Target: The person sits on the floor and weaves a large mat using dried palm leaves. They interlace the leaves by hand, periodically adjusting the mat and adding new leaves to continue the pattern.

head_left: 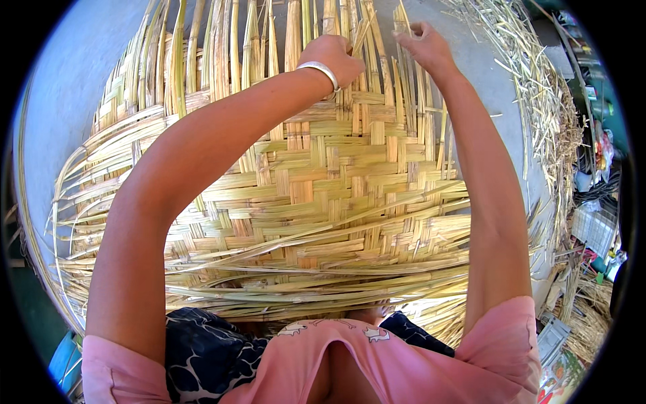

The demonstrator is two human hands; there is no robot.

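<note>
A half-woven mat (323, 175) of flat, split reed strips in yellow, green and tan lies in front of me. Its nearer part is plaited over and under, while loose upright strips (235, 40) fan out at the far side. My left hand (334, 59), with a silver bangle (321, 70) at its wrist, is closed around strips at the far edge of the weave; its fingertips are partly hidden. To its right, my right hand (427, 48) has thumb and fingers curled in a pinch at the upper part of another upright strip.
Long loose strips (269, 296) lie across the mat's near side, close to my body. Cut reed scraps (538, 87) are heaped along the right on the grey floor (484, 128). Farther right is clutter with a pale crate (593, 227). A blue object (64, 360) stands at lower left.
</note>
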